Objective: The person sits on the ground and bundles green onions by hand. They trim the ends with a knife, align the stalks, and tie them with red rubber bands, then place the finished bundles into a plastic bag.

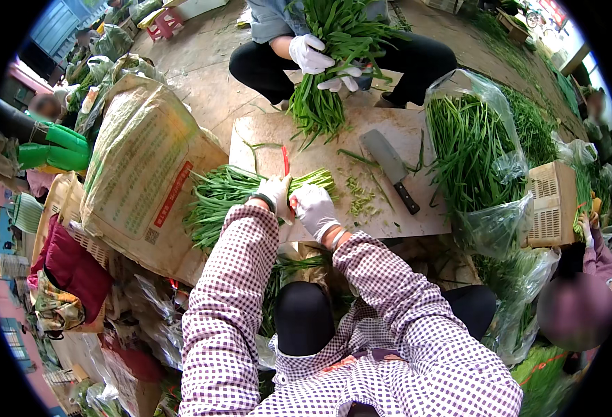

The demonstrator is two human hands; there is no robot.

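A bundle of green garlic chives (227,195) lies on its side across the left part of a white board (264,127), its pale cut ends pointing right. My left hand (276,194), in a white glove, is closed around the bundle. From under it a red tie strip (285,159) sticks up. My right hand (313,208), also gloved, pinches a red bit of the tie at the bundle's near side. To the right a cleaver (389,161) with a dark handle lies flat, beside scattered chive trimmings (360,198).
Across the board a person's gloved hands (311,54) hold another chive bunch (332,31). A clear plastic bag of chives (470,140) stands at the right, by a plastic crate (551,203). A large printed sack (139,177) leans close on the left. Another person (595,250) works at far right.
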